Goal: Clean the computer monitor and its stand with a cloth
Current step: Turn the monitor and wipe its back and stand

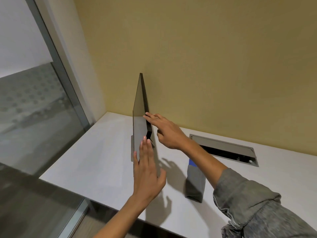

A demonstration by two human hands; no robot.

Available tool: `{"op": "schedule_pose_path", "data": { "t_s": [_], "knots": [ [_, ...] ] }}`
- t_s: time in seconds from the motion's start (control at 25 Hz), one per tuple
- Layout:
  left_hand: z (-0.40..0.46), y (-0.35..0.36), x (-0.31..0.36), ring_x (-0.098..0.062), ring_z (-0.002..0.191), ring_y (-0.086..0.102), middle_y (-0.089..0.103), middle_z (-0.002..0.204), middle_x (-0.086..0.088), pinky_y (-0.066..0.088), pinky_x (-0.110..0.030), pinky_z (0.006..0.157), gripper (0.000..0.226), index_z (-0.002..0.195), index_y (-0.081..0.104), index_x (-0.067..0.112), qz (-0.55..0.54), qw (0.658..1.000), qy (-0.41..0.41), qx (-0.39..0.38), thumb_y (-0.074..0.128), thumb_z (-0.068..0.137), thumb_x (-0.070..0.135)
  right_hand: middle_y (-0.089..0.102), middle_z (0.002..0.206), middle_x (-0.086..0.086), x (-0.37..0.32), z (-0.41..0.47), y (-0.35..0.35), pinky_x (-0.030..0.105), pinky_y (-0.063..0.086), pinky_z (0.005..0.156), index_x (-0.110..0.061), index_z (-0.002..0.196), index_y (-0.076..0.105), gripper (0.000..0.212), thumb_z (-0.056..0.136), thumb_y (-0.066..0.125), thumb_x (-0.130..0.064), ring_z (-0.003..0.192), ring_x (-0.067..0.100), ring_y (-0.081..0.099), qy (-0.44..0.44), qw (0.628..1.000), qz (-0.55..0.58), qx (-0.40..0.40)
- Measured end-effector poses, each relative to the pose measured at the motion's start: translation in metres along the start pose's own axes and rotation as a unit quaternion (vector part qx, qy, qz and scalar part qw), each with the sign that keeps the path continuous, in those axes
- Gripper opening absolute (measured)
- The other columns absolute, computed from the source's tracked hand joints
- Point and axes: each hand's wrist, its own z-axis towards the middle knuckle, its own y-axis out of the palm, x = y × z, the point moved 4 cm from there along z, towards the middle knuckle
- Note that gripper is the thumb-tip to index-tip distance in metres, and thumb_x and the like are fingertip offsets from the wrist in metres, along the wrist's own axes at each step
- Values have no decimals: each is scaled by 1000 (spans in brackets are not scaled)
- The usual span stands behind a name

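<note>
From the head view, your left hand (147, 170) lies flat with straight fingers against the monitor (139, 121) standing edge-on at the desk's (96, 152) back corner, your right hand (165, 130) fingertips steadying its rear edge, apparently turning it, while the folded cloth (195, 182) waits untouched nearby beside the desk's open cable tray (223, 148).

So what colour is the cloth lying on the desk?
Grey, with a blue patch at its far end; head view shows the cloth.

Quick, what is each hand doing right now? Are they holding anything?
Left hand: open, straight fingers flat against the monitor near its edge.
Right hand: open, fingertips touching the monitor's back edge; holds nothing.
The cloth lies on the desk.
</note>
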Motion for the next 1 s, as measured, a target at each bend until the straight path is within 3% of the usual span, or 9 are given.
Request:
{"op": "schedule_pose_path", "data": {
  "t_s": [0.32, 0.48, 0.64, 1.0],
  "knots": [
    [3, 30, -5, -26, 148, -13, -23, 158, -15, -4, -38, 119, 116, 150, -13, -2, -20, 996, -86, -32, 66, 68, 20, 20, 158, -19, -12, 0, 15, 36, 39, 107, -33, 152, 24, 75, 89, 43, 3, 146, 10, 16, 23, 998, 33, 44],
    [8, 29, -17, -24, 148, -14, -22, 159, -13, -3, -38, 118, 119, 151, -10, 0, 8, 995, -81, -56, 68, 64, 25, 21, 158, -17, -22, 0, 16, 34, 34, 108, -30, 152, 26, 78, 84, 40, 7, 147, 11, 16, 59, 996, 19, 62],
    [3, 13, -26, -25, 147, -17, -24, 158, -15, -11, -34, 118, 122, 150, -12, -2, 1, 995, -83, -50, 69, 64, 30, 22, 158, -17, -42, 7, 23, 36, 35, 109, -30, 151, 26, 78, 84, 41, 7, 147, 11, 16, 75, 994, 8, 82],
    [-9, -21, -78, -23, 145, -25, -34, 154, -13, -11, -36, 117, 121, 148, -19, -1, 14, 995, -96, -23, 67, 69, 31, 26, 158, -13, -93, 30, 51, 40, 38, 109, -27, 151, 30, 76, 83, 40, 6, 147, 12, 15, 85, 991, -15, 102]
  ]
}}
